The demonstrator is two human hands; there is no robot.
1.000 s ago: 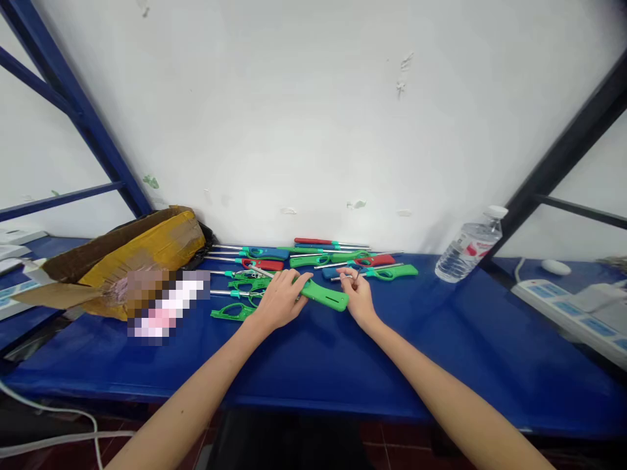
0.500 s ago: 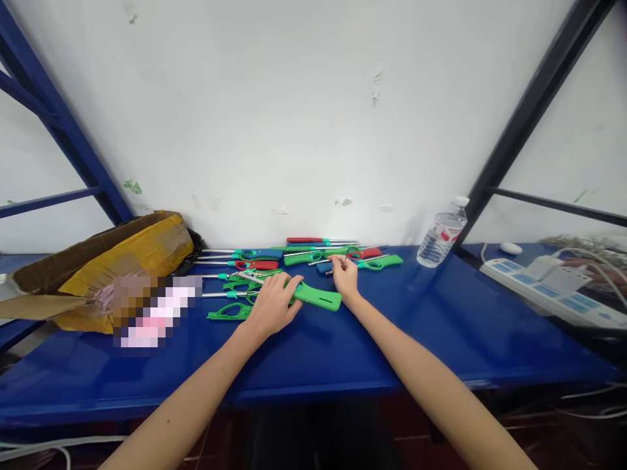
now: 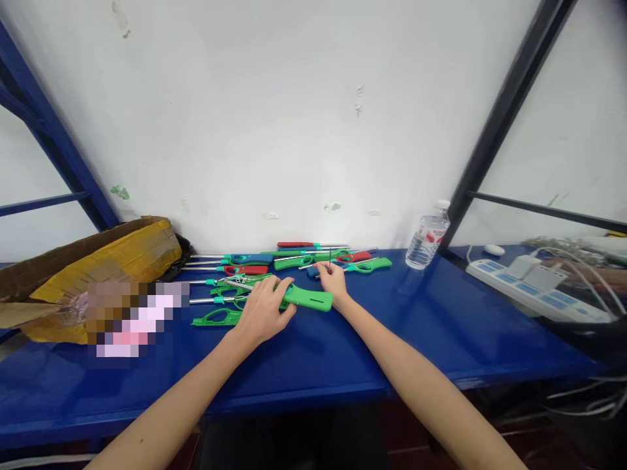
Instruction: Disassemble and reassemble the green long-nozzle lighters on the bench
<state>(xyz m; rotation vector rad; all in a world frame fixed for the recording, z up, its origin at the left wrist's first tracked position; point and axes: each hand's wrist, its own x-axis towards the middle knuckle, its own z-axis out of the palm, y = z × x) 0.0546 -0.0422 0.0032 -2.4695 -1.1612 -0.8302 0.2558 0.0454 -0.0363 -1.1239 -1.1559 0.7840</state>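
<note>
My left hand (image 3: pixel 264 308) is closed around a green long-nosed gas lighter (image 3: pixel 311 298), its handle end sticking out to the right. Close by on the right, my right hand (image 3: pixel 333 281) pinches a small screwdriver (image 3: pixel 330 256) whose thin dark shaft points up; most of its handle is hidden in the fingers. Beside my left hand lie a loose green lighter half-shell (image 3: pixel 216 318) and lighters with metal tubes. Behind them are a red lighter (image 3: pixel 246 269) and a blue lighter (image 3: pixel 249 259). Another green lighter (image 3: pixel 375 265) rests just beyond my right hand.
An open cardboard box (image 3: pixel 112 254) with yellow tape stands at the left of the blue table (image 3: pixel 313 372), a blurred patch before it. At the right are a water bottle (image 3: pixel 428 238) and a white power strip (image 3: pixel 533 294) with cables. A white wall (image 3: pixel 294 130) rises behind.
The whole view has shifted slightly. My right hand has turned the screwdriver so that its shaft now stands upright. My left hand keeps its hold on the green lighter.
</note>
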